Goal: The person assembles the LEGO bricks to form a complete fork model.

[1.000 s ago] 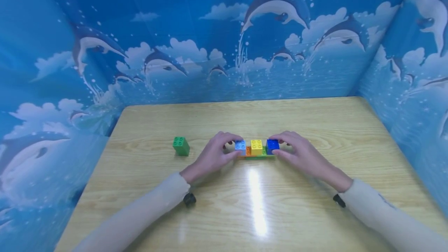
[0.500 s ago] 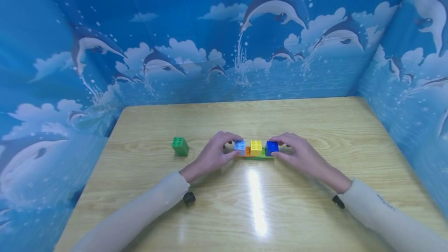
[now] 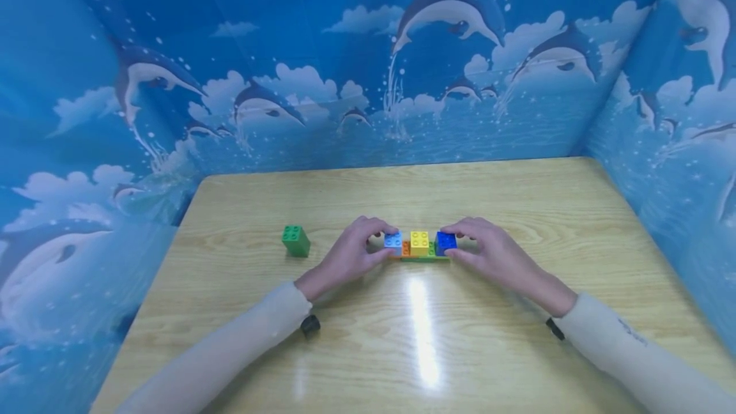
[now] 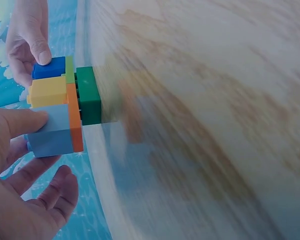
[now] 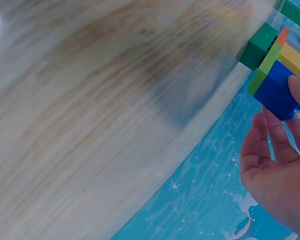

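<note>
A small stack of toy building blocks stands on the table, with a hand at each end. At its base is a dark green block (image 4: 90, 95); on that lie an orange plate (image 4: 75, 120) and a light green plate (image 5: 264, 71). Three blocks top it: light blue (image 3: 393, 243) at the left, yellow (image 3: 419, 243) in the middle, dark blue (image 3: 445, 243) at the right. My left hand (image 3: 358, 249) pinches the light blue block between thumb and fingers. The dark blue block is pinched by my right hand (image 3: 496, 253).
A separate green block (image 3: 296, 241) stands upright on the wooden table (image 3: 368, 337), left of my left hand. Curtains (image 3: 322, 69) printed with dolphins hang behind the table and on both sides.
</note>
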A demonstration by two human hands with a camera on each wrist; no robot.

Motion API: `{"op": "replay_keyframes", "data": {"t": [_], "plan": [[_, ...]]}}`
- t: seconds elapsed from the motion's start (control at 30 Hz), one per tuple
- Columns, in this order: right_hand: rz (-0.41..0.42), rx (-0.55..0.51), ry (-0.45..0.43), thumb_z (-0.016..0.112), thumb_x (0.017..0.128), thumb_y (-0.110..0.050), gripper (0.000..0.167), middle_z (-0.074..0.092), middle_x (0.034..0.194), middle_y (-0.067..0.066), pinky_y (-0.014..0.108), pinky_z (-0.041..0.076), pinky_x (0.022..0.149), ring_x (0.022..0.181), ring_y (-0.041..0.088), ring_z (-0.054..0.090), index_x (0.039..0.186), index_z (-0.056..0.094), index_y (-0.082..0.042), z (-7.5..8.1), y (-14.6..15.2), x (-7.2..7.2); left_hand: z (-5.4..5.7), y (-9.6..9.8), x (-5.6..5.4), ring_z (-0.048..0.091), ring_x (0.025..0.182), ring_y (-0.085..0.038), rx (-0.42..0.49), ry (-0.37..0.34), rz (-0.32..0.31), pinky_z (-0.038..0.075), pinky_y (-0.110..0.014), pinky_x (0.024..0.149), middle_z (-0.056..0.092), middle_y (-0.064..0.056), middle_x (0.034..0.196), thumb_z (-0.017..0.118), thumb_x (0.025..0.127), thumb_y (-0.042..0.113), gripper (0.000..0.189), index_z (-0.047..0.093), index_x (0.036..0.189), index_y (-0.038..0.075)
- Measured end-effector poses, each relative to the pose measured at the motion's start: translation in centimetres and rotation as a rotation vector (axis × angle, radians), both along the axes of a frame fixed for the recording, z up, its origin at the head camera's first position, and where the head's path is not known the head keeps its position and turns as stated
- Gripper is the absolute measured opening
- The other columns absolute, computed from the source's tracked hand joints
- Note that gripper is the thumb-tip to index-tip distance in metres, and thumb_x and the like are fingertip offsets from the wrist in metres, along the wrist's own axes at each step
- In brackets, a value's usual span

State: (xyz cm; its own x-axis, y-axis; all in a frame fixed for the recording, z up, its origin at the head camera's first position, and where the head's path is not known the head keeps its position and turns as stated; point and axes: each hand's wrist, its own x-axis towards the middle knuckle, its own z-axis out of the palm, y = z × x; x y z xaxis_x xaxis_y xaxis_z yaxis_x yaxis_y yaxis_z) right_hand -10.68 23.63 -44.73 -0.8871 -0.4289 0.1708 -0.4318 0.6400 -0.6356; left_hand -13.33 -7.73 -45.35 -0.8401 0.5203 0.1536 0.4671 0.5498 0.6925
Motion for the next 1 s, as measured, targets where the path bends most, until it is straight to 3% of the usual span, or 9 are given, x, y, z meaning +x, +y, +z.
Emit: {"op": "replay_keyframes", "data": {"t": [0.17, 0.37, 0.6, 1.0], "plan": [[0.015, 0.033, -0.014, 0.084, 0.100, -0.024, 0.044, 0.072, 0.133, 0.005, 0.056, 0.057, 0.102, 0.124, 0.030, 0.067, 0.140, 0.072, -0.012, 0.3, -0.4, -0.5, 0.2, 0.2, -0.2, 0.060, 0.113, -0.020, -0.027, -0.019, -0.014, 0.056, -0.038, 0.092, 0.069, 0.001, 0.124, 0.087, 0.097, 0.019, 0.039, 0.072, 0.132, 0.012], [0.039, -0.050, -0.085, 0.081, 0.102, -0.028, 0.045, 0.071, 0.137, 0.005, 0.062, 0.053, 0.106, 0.130, 0.032, 0.064, 0.142, 0.070, -0.011, 1.0, -1.4, -1.1, 0.4, 1.1, -0.6, 0.058, 0.120, -0.017, -0.031, -0.026, -0.056, 0.053, -0.042, 0.101, 0.071, 0.000, 0.133, 0.081, 0.102, 0.032, 0.045, 0.071, 0.139, 0.010], [0.047, -0.098, -0.136, 0.082, 0.101, -0.023, 0.042, 0.073, 0.134, 0.007, 0.058, 0.054, 0.106, 0.127, 0.033, 0.066, 0.139, 0.072, -0.007, 0.9, -2.6, -1.5, 0.4, 1.8, -1.0, 0.060, 0.112, -0.014, 0.018, -0.052, -0.065, 0.053, -0.041, 0.097, 0.075, 0.002, 0.127, 0.083, 0.100, 0.031, 0.038, 0.077, 0.134, 0.016], [-0.016, -0.139, -0.219, 0.080, 0.103, -0.030, 0.034, 0.074, 0.130, 0.004, 0.056, 0.057, 0.101, 0.122, 0.029, 0.068, 0.133, 0.076, -0.014, 0.5, -2.9, -1.4, 0.1, 2.4, -1.3, 0.062, 0.106, -0.011, 0.043, -0.080, -0.045, 0.053, -0.038, 0.094, 0.077, 0.005, 0.121, 0.084, 0.100, 0.030, 0.031, 0.080, 0.128, 0.017]]}}
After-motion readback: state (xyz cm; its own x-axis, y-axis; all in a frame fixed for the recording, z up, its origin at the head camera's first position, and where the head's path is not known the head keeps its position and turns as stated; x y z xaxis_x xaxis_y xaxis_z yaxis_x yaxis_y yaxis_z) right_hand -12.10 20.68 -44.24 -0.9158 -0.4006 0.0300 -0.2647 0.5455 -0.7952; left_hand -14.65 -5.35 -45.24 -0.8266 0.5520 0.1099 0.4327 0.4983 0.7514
